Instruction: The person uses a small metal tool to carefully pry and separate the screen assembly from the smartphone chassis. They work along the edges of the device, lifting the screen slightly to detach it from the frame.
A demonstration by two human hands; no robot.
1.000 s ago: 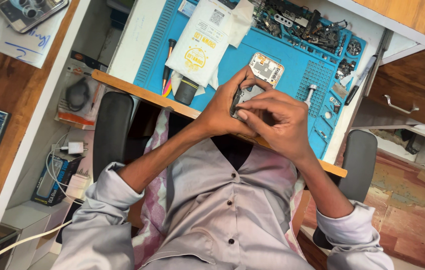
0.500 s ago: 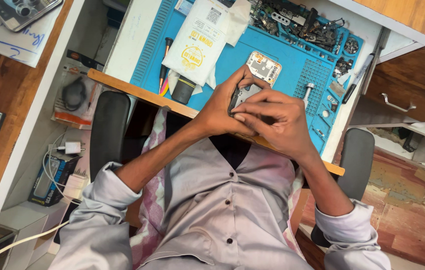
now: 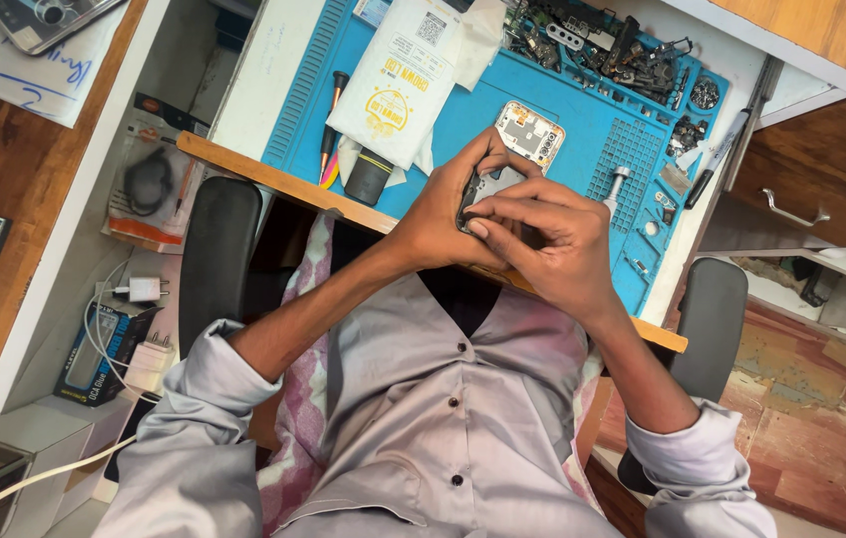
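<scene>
Phone (image 3: 483,191) sat gripped in left hand (image 3: 443,221) just above mat (image 3: 562,105) edge; right hand (image 3: 542,234) fingertips pressed its near side. Looked like mid-disassembly, seating or prying a part. Next move needs fine fingertip force, steady hold.
</scene>
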